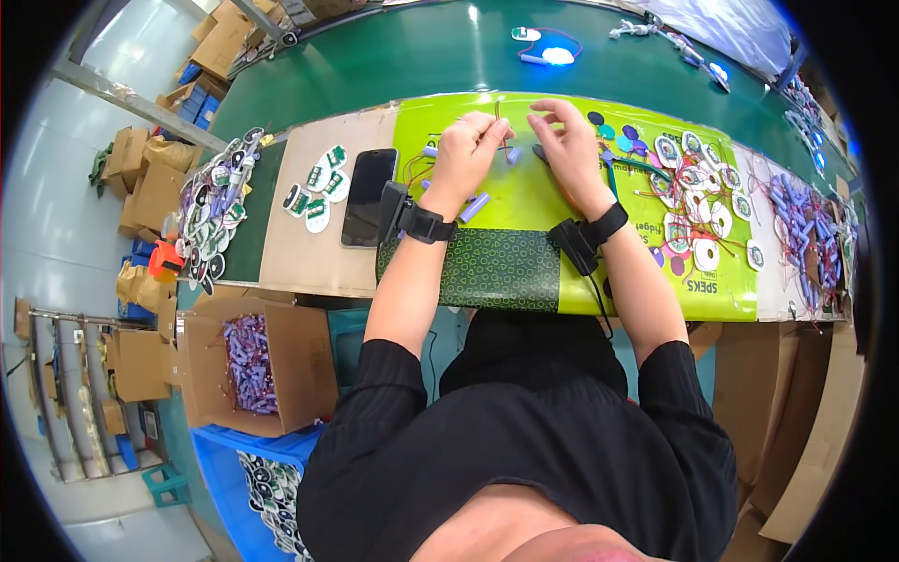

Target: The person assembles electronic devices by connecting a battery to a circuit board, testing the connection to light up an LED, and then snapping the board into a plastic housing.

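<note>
My left hand (pixel 468 152) is closed, its thumb and forefinger pinching thin wires (pixel 498 110) that stick up past the fingertips. A purple cylindrical battery cell (pixel 513 156) is just beside those fingers, slightly blurred. My right hand (pixel 569 150) is a short way to the right, fingers curved and apart, with nothing visible between them. A dark pointed tool (pixel 539 152) shows beside its palm, partly hidden. More purple cells (pixel 475 207) with wires lie below my left hand on the bright green mat (pixel 524 211).
Green-handled pliers (pixel 611 170) and wired round white boards (pixel 698 201) lie right of my hands. A phone (pixel 370 197) and oval boards (pixel 318 190) lie left. Purple cells (pixel 803 225) are heaped far right. Behind, a green belt (pixel 393 61) carries a lit board (pixel 558 56).
</note>
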Available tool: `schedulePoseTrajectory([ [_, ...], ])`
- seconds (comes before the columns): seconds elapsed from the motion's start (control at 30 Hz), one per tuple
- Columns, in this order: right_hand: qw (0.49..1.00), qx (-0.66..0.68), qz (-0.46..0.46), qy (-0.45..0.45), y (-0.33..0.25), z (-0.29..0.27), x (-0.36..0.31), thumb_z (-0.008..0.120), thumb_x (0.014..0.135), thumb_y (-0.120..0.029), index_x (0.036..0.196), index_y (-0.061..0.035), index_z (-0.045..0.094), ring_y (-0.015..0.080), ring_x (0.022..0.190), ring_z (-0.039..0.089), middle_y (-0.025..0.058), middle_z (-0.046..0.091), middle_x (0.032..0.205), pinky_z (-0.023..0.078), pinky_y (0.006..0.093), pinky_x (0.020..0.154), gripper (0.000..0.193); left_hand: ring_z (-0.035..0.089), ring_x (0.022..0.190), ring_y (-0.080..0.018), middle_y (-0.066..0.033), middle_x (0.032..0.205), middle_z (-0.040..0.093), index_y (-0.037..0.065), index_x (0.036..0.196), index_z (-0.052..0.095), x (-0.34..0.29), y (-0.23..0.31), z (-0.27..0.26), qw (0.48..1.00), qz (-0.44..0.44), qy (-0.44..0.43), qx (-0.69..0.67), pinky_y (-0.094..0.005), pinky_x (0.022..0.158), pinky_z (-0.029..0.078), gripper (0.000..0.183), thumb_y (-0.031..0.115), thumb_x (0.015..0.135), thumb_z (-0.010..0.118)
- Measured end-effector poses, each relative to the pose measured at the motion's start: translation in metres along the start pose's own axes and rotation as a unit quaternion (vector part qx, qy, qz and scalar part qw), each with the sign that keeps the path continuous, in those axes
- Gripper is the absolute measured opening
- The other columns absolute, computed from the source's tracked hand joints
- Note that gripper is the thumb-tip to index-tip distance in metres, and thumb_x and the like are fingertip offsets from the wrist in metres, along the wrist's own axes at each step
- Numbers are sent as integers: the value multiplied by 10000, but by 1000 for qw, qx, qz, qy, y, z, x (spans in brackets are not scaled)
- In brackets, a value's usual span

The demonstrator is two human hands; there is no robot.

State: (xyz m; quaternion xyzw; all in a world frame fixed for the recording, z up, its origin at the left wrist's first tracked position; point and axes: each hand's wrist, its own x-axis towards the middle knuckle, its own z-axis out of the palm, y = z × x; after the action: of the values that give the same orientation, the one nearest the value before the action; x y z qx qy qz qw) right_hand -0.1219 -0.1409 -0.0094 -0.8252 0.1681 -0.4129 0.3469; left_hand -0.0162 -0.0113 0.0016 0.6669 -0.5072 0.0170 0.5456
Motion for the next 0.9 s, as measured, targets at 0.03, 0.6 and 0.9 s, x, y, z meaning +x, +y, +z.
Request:
schedulePoseTrajectory([
  [0.03, 997, 73, -13, -12, -5, -4, 2, 610, 861, -147, 985, 1, 604, 126, 813, 600, 54, 631, 938, 474, 239, 656, 193, 599, 680, -264, -136, 737, 624, 13, 773, 652, 0, -1, -1, 999, -31, -26, -17, -343, 615, 454, 194, 169, 859, 575],
  [0.6, 874, 454, 152, -81, -13, -2, -4, 556, 892, -114, 972, -17, 581, 12, 541, 368, 9, 609, 842, 281, 163, 491, 129, 589, 722, -298, -144, 780, 599, 33, 845, 629, -3, 9, 1, 995, 59, -23, 73, -372, 640, 454, 215, 227, 881, 541],
  [0.9, 976, 213, 30, -43, -2, 7, -7, 539, 910, -146, 985, -3, 614, 91, 673, 553, 20, 620, 777, 431, 228, 599, 178, 599, 880, -359, -204, 969, 621, 44, 939, 653, 0, -53, -109, 895, -187, 134, 381, -432, 799, 466, 292, 277, 830, 517],
])
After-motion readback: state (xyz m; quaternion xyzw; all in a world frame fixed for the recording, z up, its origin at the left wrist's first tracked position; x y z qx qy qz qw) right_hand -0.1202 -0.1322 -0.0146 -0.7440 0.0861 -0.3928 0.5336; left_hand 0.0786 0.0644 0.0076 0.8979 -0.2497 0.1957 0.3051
